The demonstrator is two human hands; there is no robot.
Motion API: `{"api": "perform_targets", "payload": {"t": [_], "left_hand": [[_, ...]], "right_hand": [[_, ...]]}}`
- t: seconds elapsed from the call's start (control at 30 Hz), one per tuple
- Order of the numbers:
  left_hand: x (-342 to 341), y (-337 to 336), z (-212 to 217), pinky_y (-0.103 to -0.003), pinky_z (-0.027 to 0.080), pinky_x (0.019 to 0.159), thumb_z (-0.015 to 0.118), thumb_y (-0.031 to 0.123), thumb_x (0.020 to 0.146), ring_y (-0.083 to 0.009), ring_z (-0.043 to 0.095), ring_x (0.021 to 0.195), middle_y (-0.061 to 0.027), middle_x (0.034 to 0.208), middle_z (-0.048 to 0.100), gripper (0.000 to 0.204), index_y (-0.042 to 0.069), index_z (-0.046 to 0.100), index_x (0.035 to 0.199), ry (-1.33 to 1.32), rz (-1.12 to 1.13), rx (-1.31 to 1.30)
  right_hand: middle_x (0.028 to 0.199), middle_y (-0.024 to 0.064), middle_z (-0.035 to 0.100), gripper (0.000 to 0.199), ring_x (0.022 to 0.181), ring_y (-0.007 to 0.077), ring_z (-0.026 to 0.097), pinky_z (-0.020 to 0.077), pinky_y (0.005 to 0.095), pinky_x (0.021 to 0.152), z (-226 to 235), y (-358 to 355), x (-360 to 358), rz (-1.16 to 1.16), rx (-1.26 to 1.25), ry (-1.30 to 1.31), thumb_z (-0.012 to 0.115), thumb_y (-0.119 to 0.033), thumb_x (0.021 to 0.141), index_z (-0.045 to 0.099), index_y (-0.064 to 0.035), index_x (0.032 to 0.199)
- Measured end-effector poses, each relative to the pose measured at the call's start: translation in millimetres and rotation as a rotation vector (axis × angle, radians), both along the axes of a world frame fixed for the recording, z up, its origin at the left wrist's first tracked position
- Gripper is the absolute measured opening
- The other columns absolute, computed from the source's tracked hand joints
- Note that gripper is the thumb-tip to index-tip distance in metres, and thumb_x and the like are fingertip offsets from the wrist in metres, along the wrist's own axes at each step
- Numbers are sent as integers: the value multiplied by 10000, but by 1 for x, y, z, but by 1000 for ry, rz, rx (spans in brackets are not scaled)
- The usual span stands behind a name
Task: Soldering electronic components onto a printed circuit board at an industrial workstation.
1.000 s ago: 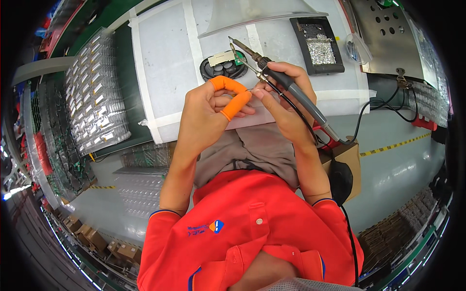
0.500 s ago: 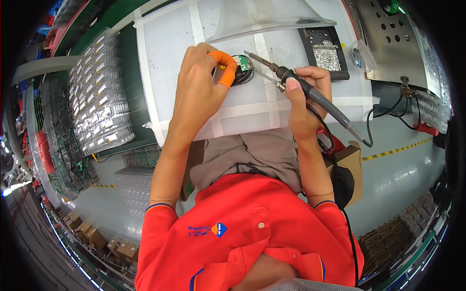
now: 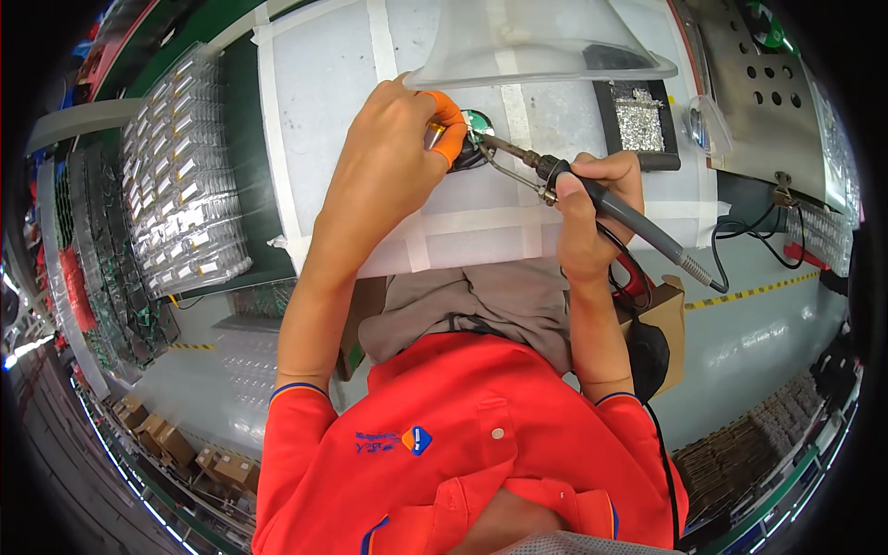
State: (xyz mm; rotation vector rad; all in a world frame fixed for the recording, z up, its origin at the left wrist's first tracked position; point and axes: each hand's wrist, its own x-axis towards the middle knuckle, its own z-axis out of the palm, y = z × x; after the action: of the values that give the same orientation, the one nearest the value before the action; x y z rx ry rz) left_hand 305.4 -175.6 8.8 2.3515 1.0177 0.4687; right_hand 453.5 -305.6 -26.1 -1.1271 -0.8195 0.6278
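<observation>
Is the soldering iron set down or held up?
Held up: the right hand grips the grey handle of the soldering iron, its tip end at the green board. Whether it touches, I cannot tell.

the bare left forearm (image 3: pixel 319 310) slants forward and to the right, its wrist (image 3: pixel 340 231) nearly straight. the left hand (image 3: pixel 393 143) is back upward, with the orange-covered forefinger (image 3: pixel 449 109) arched over toward the orange-covered thumb (image 3: pixel 450 146); their tips come close, but whether they meet cannot be told. the bare right forearm (image 3: pixel 597 333) points almost straight forward, leaning slightly inward. the right hand (image 3: pixel 585 227) sits nearer the body than the left, curled in a grip, its uncovered thumb (image 3: pixel 571 196) extended forward and forefinger (image 3: pixel 615 166) bent.
</observation>
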Motion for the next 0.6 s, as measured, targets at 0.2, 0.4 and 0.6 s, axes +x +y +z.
{"api": "perform_targets", "payload": {"t": [0.2,0.4,0.6], "left_hand": [[6,4,8,-425,466,767,642,-1,714,-339,545,745,-180,668,603,80,-20,662,789,-26,-5,-111],[8,5,10,-420,466,738,621,-9,711,-338,535,746,-172,653,599,93,-17,662,794,24,-11,-134],[6,6,9,-414,461,722,612,-19,707,-323,534,749,-168,656,601,105,-29,658,802,63,-35,-63]], "right_hand": [[698,9,472,161,565,31,382,312,177,512,0,2,-2,-3,2,3,601,-4,825,454,-22,887],[677,-2,432,144,572,37,335,282,198,509,1,3,2,72,-7,-140,571,9,823,442,-18,882],[622,-4,442,173,540,27,362,275,198,476,-8,0,4,3,132,-50,605,-19,842,441,-1,896]]}}
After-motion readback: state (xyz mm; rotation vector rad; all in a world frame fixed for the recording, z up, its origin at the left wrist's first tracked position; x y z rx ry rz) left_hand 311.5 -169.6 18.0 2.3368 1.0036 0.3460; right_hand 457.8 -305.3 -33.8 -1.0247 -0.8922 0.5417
